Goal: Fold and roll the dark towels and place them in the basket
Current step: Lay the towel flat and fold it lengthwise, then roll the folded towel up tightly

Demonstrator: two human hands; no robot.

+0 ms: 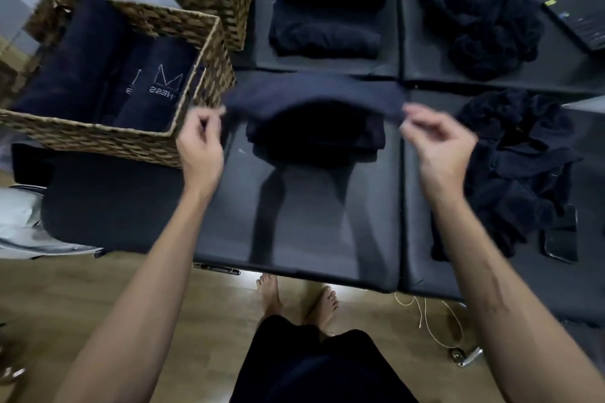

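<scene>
Blurring towel (314, 91), fingertips indistinct

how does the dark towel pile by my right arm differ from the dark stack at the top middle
The crumpled pile of dark towels lies loose and tangled; the folded stack of dark towels lies flat with neat edges. The pile sits near the person's right arm, the stack farther back. Both rest on black pads.

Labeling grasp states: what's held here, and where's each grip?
One dark towel, stretched between both hands. The left hand pinches its left end, the right hand its right end; motion blur hides exact finger placement.
</scene>
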